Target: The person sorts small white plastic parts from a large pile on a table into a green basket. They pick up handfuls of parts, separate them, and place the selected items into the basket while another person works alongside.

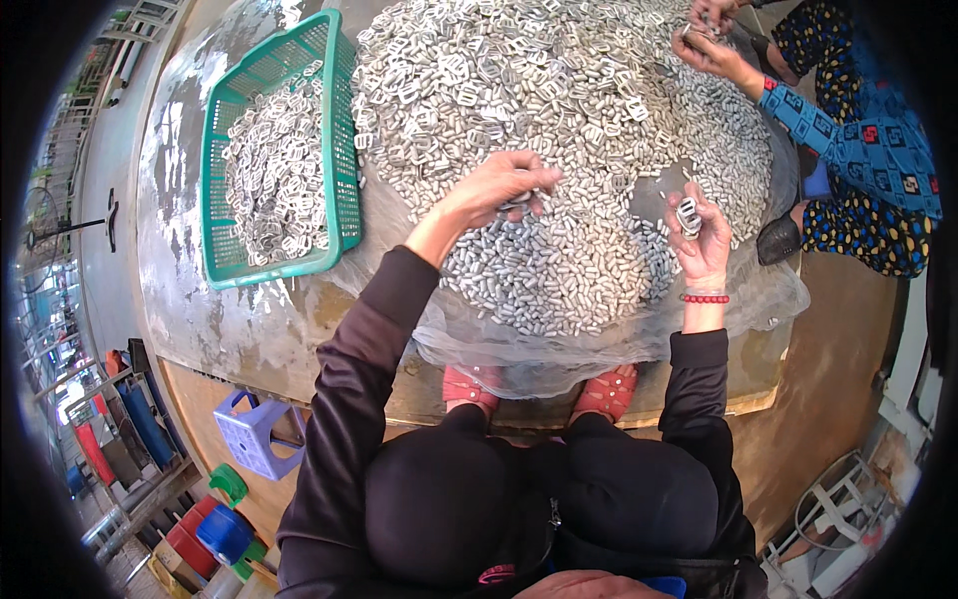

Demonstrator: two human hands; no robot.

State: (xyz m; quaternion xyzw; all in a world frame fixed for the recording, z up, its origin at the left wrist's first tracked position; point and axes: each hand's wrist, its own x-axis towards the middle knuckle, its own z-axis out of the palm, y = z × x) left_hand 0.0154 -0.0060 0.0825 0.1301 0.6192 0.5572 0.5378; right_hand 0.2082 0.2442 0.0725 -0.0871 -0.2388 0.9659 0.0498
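Buckles: held in the half-curled right hand, above the pellet heap's near right side.
Left hand: fingers bent around metal pieces, blocking part of the heap.
Beside the heap: a green basket of more buckles, at left.
Along its front: rumpled translucent mesh.
Upper right: a co-worker's hands, close to the heap.

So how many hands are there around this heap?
4. The person's left hand is over the heap; the right hand, holding slotted metal pieces, is right of centre. A co-worker's nearer hand and farther hand are at the upper right, the farther partly out of view.
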